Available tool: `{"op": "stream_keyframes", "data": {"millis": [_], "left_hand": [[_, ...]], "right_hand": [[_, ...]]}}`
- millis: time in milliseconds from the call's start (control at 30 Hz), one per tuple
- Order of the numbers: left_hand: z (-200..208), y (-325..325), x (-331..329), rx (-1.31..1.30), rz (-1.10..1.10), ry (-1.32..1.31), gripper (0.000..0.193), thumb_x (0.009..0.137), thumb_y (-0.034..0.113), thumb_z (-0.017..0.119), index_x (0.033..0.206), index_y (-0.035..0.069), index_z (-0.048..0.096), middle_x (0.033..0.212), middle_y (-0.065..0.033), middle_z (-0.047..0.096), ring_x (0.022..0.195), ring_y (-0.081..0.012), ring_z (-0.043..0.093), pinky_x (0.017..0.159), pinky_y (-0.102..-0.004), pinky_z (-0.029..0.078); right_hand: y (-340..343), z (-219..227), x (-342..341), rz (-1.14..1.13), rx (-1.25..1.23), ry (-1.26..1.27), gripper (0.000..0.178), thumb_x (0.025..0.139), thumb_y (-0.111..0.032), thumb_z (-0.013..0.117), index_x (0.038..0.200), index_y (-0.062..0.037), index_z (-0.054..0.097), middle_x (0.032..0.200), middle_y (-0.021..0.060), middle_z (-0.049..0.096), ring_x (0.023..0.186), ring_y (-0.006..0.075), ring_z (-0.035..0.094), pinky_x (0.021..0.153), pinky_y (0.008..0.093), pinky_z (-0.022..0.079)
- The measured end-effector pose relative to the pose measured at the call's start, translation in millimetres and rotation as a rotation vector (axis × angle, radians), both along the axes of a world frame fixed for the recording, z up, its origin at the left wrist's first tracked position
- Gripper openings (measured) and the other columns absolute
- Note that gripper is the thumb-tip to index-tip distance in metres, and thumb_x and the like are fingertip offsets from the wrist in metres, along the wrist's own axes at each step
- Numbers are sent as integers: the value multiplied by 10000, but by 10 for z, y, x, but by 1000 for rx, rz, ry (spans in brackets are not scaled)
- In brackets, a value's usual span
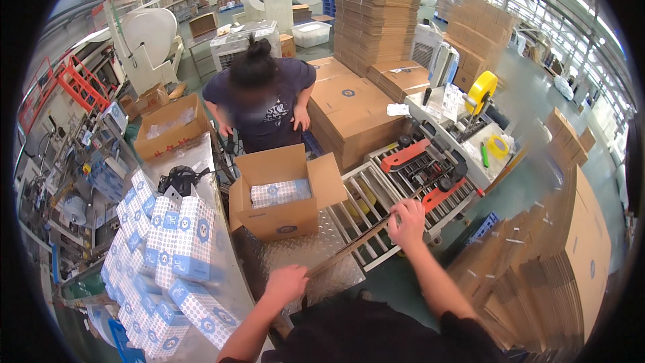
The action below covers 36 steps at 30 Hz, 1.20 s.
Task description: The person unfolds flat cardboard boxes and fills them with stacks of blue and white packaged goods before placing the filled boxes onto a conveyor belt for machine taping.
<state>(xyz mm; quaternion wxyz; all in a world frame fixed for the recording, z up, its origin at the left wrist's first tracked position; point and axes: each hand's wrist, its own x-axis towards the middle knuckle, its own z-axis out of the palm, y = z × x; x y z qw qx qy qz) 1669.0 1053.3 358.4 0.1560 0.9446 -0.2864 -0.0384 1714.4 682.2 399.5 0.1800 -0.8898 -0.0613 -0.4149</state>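
Note:
Between my two hands runs a flat piece of brown cardboard [346, 249], seen almost edge-on, so its full shape is hidden. My left hand [287, 284] is closed at its near left end, and my right hand [407, 223] grips its far right end above the rollers. Just beyond it, an open cardboard carton [285, 225] stands upright on a metal tread plate [269, 259], flaps spread. Inside the carton lies a white and blue patterned pack [280, 193].
Patterned packs [195, 245] pile up on the table at left. The roller conveyor [369, 232] leads right to a taping machine [430, 178]. Folded cartons [537, 262] stand at lower right, with more stacks behind. Another person [259, 97] stands across from me, beyond the open carton.

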Motion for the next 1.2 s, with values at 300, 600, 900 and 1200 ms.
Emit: {"op": "stream_keyframes", "data": {"millis": [300,600,900,1200], "left_hand": [[152,-291,401,-48,-216,531,744,821,481,777,1423,103,556,1271,-162,611,1212,-353,599,1016,-446,502],[-248,-108,662,-368,-200,883,855,858,442,781,1541,69,427,1485,-205,489,1360,-354,512,1141,-434,416],[180,249,375,138,148,554,380,957,438,599,1167,158,746,1082,-154,748,1021,-383,698,872,-480,567],[441,191,-29,-98,452,718,822,891,178,513,1564,-135,161,965,-342,699,887,-538,670,878,-566,536]], "right_hand": [[-220,-1156,57,-255,1262,494,820,880,-306,823,1507,-51,361,1489,179,405,1259,290,533,1043,432,470],[-159,-1023,38,-14,1395,519,949,895,-147,784,1605,-85,158,1570,182,329,1314,299,523,1026,421,500],[-430,-1089,-224,-53,1281,703,849,792,54,539,1571,-43,219,1383,184,523,1224,305,584,1062,376,454],[-329,16,225,501,150,1107,841,792,17,535,1584,-129,292,1320,302,621,1206,453,617,1001,459,514]]}}
